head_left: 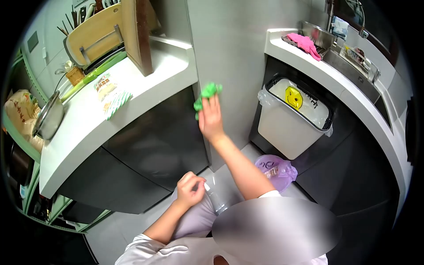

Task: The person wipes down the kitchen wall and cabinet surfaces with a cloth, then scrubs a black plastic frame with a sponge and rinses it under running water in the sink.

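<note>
White shirt (138,252) foremost, right hand (211,118) gripping green cloth (208,90) at a grey panel (234,88).
Left hand (190,190) curls loosely closed; pink cloth (306,44) lies near a worktop (274,40) corner.

Matt green cloth (209,91), metal panel (234,48) — smooth, softly glossy

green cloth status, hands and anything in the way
Right hand on green cloth, at grey panel. Left hand curled near leg. White bin to the right, not blocking.
</note>
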{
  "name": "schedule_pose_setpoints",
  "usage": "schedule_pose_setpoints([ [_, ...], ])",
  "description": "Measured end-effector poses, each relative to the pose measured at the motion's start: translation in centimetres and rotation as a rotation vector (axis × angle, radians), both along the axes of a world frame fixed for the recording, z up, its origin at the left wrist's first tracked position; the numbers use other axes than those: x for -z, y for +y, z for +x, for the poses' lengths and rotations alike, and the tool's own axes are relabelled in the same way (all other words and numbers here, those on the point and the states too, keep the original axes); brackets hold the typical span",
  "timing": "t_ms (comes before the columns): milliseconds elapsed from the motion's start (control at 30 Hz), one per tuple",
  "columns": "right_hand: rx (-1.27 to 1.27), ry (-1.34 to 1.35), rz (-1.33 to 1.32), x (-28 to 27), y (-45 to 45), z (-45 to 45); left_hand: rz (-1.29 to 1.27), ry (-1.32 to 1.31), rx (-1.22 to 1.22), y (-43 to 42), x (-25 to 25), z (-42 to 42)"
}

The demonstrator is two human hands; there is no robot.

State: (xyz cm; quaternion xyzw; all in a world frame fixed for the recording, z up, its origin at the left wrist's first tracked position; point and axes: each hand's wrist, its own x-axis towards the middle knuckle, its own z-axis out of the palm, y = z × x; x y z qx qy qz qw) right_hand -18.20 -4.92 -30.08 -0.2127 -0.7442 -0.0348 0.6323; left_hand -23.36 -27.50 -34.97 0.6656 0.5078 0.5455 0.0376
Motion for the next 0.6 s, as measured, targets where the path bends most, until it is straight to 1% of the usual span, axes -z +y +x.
schedule_pose_setpoints([
  [33,0.033,-0.007,-0.084,4.3,-1.1,-0.2,-0.103,-0.093,-0.036,-0.4,0.9,-0.1],
  [67,0.042,-0.026,-0.261,8.7,-2.3,0.0,-0.214,-0.154,-0.058,-0.2,2.2,-0.2],
  [100,0.050,-0.045,-0.443,13.1,-3.8,0.5,-0.269,-0.250,-0.034,0.4,4.0,-0.3],
  [133,0.084,-0.065,-0.637,17.1,-4.8,1.9,-0.411,-0.389,-0.008,0.9,6.3,-0.4],
  [167,0.131,-0.271,-1.183,21.0,-5.9,3.6,-0.544,-0.526,0.022,1.5,8.0,-0.5],
  [200,0.191,-0.409,-1.513,25.3,-5.9,5.3,-0.667,-0.649,0.039,1.6,9.0,-0.5],
  [233,0.194,-0.333,-1.451,27.5,-7.8,7.1,-0.791,-0.770,0.057,1.6,9.9,-0.6],
  [267,0.204,-0.257,-1.383,28.6,-8.7,8.5,-0.912,-0.889,0.082,2.0,10.6,-0.5],
  [300,0.128,-0.226,-1.413,27.2,-8.8,9.6,-0.978,-0.978,0.079,2.4,11.3,-0.3],
  [367,-0.016,-0.157,-1.484,21.3,-11.3,11.9,-1.135,-1.150,0.073,2.3,13.0,0.0],
  [400,-0.112,-0.089,-1.367,19.7,-11.9,12.5,-1.251,-1.213,0.143,2.6,13.9,0.2],
  [433,-0.208,-0.028,-1.244,18.4,-12.4,12.6,-1.353,-1.297,0.207,2.9,12.9,1.1],
  [467,-0.304,0.029,-1.117,17.2,-13.1,12.8,-1.349,-1.429,0.370,3.1,11.9,2.0],
  [500,-0.336,-0.091,-0.997,16.1,-13.9,13.2,-1.335,-1.559,0.535,3.3,10.0,3.3],
  [567,-0.402,-0.334,-0.748,13.9,-15.7,13.8,-1.172,-1.688,0.632,4.4,10.1,5.1],
  [600,-0.336,-0.363,-0.686,12.6,-16.7,14.1,-1.086,-1.752,0.677,4.6,9.9,5.9],
])
